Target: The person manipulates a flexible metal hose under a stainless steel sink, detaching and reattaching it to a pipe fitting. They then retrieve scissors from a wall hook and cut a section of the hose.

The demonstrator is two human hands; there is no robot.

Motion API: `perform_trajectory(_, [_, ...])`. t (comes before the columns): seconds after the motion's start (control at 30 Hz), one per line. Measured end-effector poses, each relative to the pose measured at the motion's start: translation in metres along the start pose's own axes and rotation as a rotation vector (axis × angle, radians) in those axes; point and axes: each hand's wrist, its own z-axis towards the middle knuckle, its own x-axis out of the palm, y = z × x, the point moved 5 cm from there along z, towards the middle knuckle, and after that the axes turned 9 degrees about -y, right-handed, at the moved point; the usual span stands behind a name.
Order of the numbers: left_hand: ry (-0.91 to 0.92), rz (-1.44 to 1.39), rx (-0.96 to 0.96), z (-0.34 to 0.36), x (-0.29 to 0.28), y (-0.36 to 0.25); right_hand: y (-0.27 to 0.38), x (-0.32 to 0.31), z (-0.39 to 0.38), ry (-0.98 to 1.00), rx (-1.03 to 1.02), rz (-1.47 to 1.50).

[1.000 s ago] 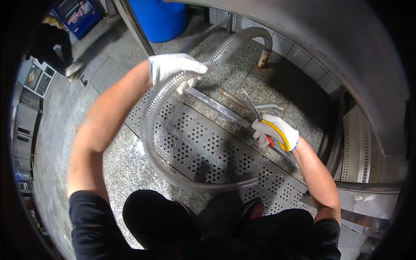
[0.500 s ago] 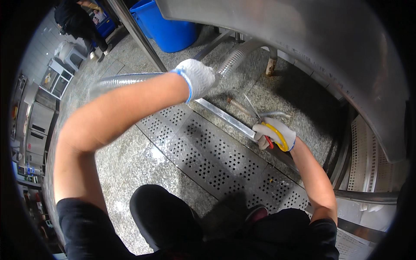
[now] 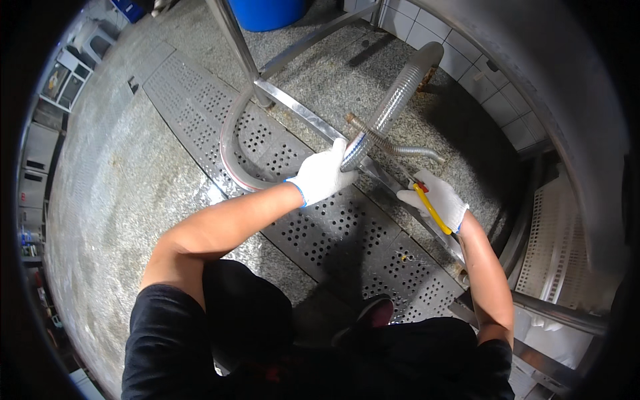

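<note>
My left hand [image 3: 325, 175], in a white knit glove with a blue cuff, is closed around a clear wire-reinforced hose [image 3: 398, 97] beside a low metal bar [image 3: 303, 112]. The hose slopes down from beneath the steel unit, and its loop [image 3: 228, 150] bends over the floor on the left. My right hand [image 3: 445, 199], gloved too, grips scissors [image 3: 433, 212] with yellow and red handles; the blades point toward the hose and are partly hidden. Between the hands and the wall lies a thin corrugated tube [image 3: 415, 152] with a brownish end, passing near the thicker hose.
Perforated drain plates [image 3: 193, 87] run across the speckled floor. A steel unit [image 3: 567, 87] overhangs at right, above white tiles [image 3: 460, 63] and a white perforated basket [image 3: 550, 233]. A metal leg [image 3: 233, 40] and a blue bin [image 3: 267, 13] stand farther off.
My left hand has come down and nearer, bringing the hose to the bar beside the scissors. The view has tilted downward. The right hand keeps the scissors, their blades now less visible.
</note>
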Motion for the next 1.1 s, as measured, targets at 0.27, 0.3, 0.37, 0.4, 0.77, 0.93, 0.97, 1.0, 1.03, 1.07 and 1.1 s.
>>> perform_trajectory(0.27, [-0.062, -0.091, -0.042, -0.008, 0.017, 0.009, 0.015, 0.001, 0.005, -0.167, -0.261, -0.143])
perform_trajectory(0.3, [-0.057, -0.101, -0.061, -0.011, 0.02, 0.01, 0.015, 0.004, 0.011, -0.113, -0.269, -0.212])
perform_trajectory(0.37, [-0.07, -0.101, -0.06, -0.013, 0.019, 0.011, 0.024, 0.008, 0.016, -0.134, -0.239, -0.291])
perform_trajectory(0.4, [-0.089, -0.098, -0.047, -0.014, 0.017, 0.012, 0.031, 0.009, 0.018, -0.145, -0.22, -0.329])
perform_trajectory(0.77, [-0.053, -0.093, -0.117, -0.028, 0.009, 0.027, 0.049, 0.026, 0.036, -0.127, -0.202, -0.43])
perform_trajectory(0.93, [-0.028, -0.059, -0.108, -0.033, 0.009, 0.033, 0.045, 0.033, 0.044, -0.037, -0.185, -0.331])
perform_trajectory(0.97, [-0.028, -0.064, -0.111, -0.034, 0.009, 0.034, 0.047, 0.035, 0.044, -0.049, -0.209, -0.333])
perform_trajectory(1.0, [-0.027, -0.069, -0.114, -0.034, 0.009, 0.035, 0.047, 0.038, 0.045, -0.047, -0.197, -0.327])
perform_trajectory(1.03, [-0.041, -0.06, -0.095, -0.035, 0.01, 0.036, 0.047, 0.04, 0.047, -0.044, -0.183, -0.321])
perform_trajectory(1.07, [-0.055, -0.051, -0.075, -0.035, 0.012, 0.037, 0.047, 0.042, 0.048, -0.041, -0.169, -0.316])
perform_trajectory(1.1, [-0.069, -0.042, -0.056, -0.036, 0.013, 0.039, 0.047, 0.044, 0.049, -0.04, -0.172, -0.31])
